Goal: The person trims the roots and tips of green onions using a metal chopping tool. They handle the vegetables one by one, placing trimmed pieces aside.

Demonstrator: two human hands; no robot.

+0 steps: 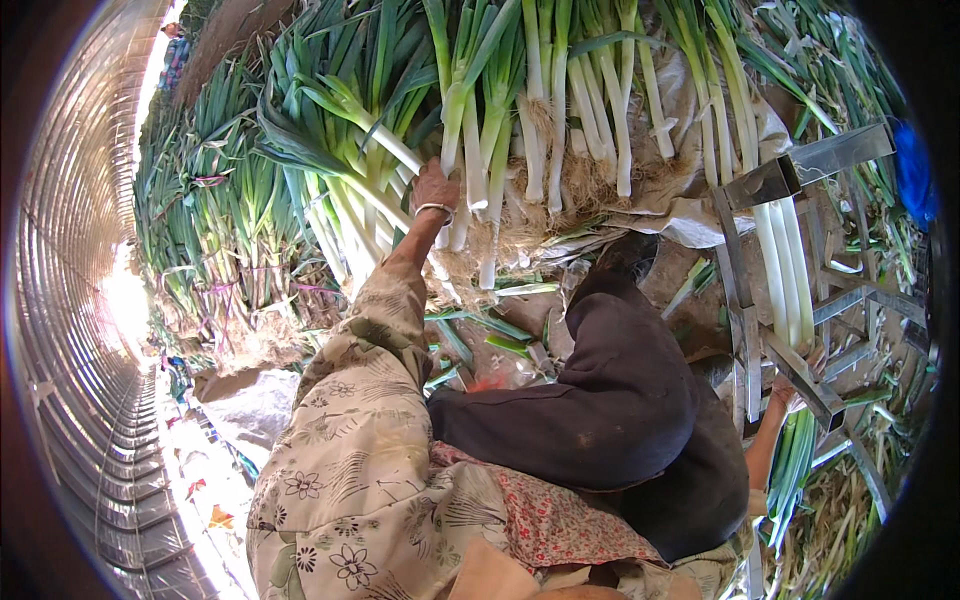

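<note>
My left hand (pixel 435 187), with a pale bracelet at the wrist, closes around the lower white end of a leek (pixel 390 144) among a standing row of leeks (pixel 472 161). Its fingertips are partly hidden by the stalks. At the right, a metal frame (pixel 750 322) of square bars holds a few leeks (pixel 784 270) with clean white shafts, roots up and green leaves hanging down. Partly behind a bar, my right hand (pixel 785 391) grips these leeks where white turns to green.
Bundled leeks (pixel 240 255) tied with pink string stand at the left. White sheeting (pixel 675 217) lies under the row. Leaf scraps (pixel 510 345) litter the ground by my bent legs (pixel 585 397). A ribbed translucent wall (pixel 82 300) curves along the left; blue material (pixel 913 176) shows far right.
</note>
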